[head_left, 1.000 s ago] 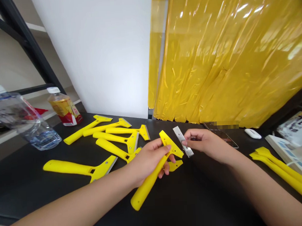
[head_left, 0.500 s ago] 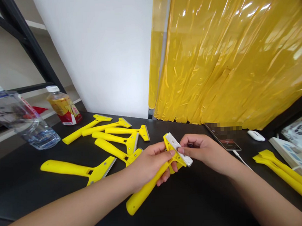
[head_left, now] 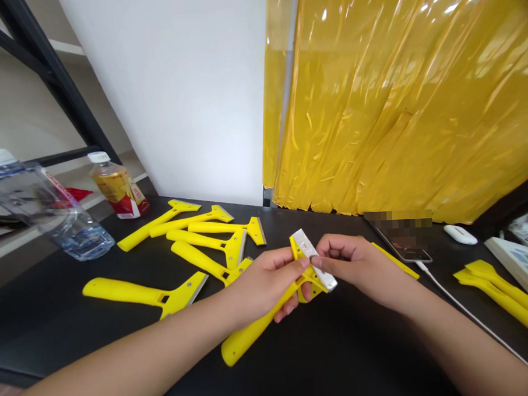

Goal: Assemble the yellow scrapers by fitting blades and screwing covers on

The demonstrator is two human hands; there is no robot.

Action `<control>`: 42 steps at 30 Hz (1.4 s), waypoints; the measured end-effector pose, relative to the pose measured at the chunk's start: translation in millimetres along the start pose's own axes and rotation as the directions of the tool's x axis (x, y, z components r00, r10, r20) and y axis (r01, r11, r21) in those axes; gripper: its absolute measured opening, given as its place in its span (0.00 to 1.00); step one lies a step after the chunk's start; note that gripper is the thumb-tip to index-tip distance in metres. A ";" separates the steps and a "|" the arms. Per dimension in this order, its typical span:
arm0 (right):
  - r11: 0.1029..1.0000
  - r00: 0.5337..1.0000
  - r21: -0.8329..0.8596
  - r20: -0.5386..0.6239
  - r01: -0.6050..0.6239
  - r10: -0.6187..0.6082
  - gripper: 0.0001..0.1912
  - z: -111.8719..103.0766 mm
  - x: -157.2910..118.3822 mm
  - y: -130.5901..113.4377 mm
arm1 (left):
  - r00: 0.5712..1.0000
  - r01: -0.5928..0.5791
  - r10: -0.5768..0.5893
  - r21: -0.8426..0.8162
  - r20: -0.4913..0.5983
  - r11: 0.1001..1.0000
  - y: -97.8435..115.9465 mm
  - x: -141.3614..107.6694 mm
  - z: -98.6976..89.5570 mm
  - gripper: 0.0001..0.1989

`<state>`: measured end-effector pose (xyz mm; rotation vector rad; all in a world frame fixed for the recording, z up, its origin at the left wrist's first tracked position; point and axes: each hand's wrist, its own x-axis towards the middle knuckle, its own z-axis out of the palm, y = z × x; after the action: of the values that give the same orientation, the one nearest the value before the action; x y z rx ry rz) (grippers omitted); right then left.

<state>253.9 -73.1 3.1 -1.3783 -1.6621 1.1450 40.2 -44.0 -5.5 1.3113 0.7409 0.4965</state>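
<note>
A yellow scraper [head_left: 248, 336] is held in my left hand [head_left: 263, 282], whose thumb presses on its head while the fingers curl beneath. Its handle points down and toward me. Along the head's edge lies a whitish metal plate [head_left: 301, 242] with a hole showing. My right hand [head_left: 361, 267] is closed in a pinch, thumb and fingertip touching the plate near its middle. Whether a small part sits between those fingertips is hidden. Behind my left hand, another scraper [head_left: 196, 259] lies partly covered. A further scraper [head_left: 123, 290] lies left of it, its head partly behind my left forearm.
Several yellow scrapers [head_left: 213, 238] lie on the black table [head_left: 46, 315]. A juice bottle [head_left: 121, 189] and a water bottle [head_left: 79, 235] stand at left. At right are a phone [head_left: 406, 244] with a white cable, a white case [head_left: 460, 234], yellow handles [head_left: 504, 292] and a power strip [head_left: 516, 268].
The view has shifted slightly left, so a yellow piece beside the phone now shows behind my right hand. The scraper's handle end has risen slightly. Both hands keep nearly the same grip.
</note>
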 end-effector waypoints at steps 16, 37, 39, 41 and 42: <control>0.971 0.998 -0.234 0.023 -0.049 0.056 0.18 6.9 -6.6 -5.5 | 0.962 -0.132 0.117 -0.046 -0.247 0.990 10.2 8.3 -17.2 0.19; 0.999 0.999 0.006 -0.037 0.032 -0.031 0.13 -1.7 -12.2 -9.7 | 0.992 -0.099 0.095 -0.046 -0.089 0.994 2.2 9.3 -15.7 0.16; 0.997 0.993 0.068 -0.112 0.045 -0.037 0.14 0.9 -9.0 -5.1 | 0.997 -0.072 0.072 -0.048 -0.015 0.996 -0.8 8.4 -12.7 0.17; 0.992 0.993 0.120 -0.120 0.038 -0.023 0.13 4.3 -5.8 -0.7 | 0.998 -0.049 0.050 -0.049 0.023 0.998 -3.0 7.4 -10.1 0.17; 0.990 0.993 0.140 -0.114 0.032 -0.016 0.13 6.0 -4.5 0.8 | 0.999 -0.039 0.041 -0.051 0.032 0.998 -3.7 7.0 -9.2 0.17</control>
<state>249.7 -78.7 0.2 -1.3054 -1.4855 1.1274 37.9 -33.6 -11.4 1.2863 0.6719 0.5219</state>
